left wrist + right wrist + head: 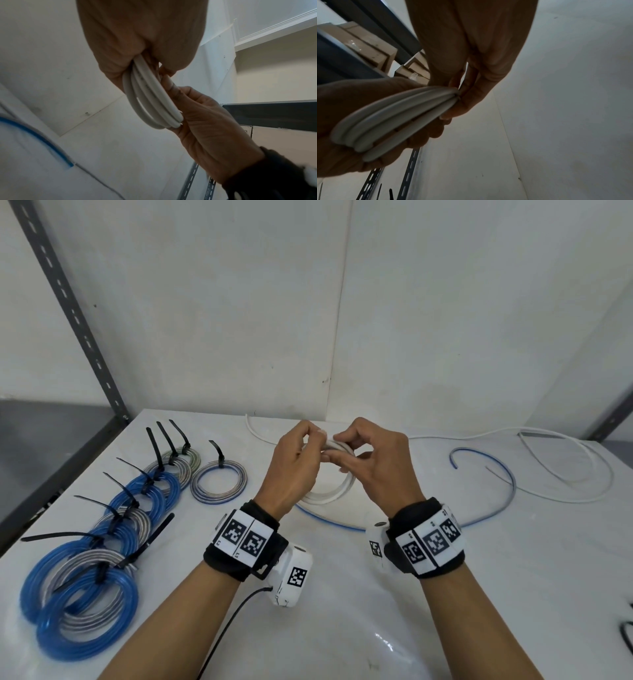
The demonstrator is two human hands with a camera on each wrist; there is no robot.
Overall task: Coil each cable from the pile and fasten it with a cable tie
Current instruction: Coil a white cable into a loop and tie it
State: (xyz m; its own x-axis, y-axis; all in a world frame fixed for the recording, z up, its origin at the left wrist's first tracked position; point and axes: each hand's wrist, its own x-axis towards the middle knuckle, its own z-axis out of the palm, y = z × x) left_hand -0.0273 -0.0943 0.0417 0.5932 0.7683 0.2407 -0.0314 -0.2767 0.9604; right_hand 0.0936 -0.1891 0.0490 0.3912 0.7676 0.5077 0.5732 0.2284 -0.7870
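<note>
A person's two bare hands hold a white cable coil (331, 487) above a white surface (342, 594), seen from a head camera looking down. The left hand (291, 470) grips the upper part of the coil, its fingers and thumb curled round the bundled loops. The right hand (378, 470) pinches the same bundle just beside the left hand, fingertips closed on the strands. The lower arc of the coil hangs below both hands, near the surface; whether it touches cannot be told.

In the left wrist view, several white loops (150, 102) run side by side from the left hand (137, 40) at the top into the right hand (211, 132) lower down. In the right wrist view, the same loops (397, 119) lie across the left hand (359, 108), with the right hand's fingers (471, 86) closed on their far end.

To the left of the held coil, a row of finished coils (102, 542), blue and grey, lies on the surface, each fastened with a black cable tie (157, 453) whose tail sticks out. To the right of the held coil, a loose blue-edged cable (493, 474) curves across the surface, and farther right a loose white cable (582, 474) lies in open loops. Both wrists wear black bands with black-and-white square markers (245, 537). A grey slotted metal upright (68, 302) stands behind and left of the finished coils.
</note>
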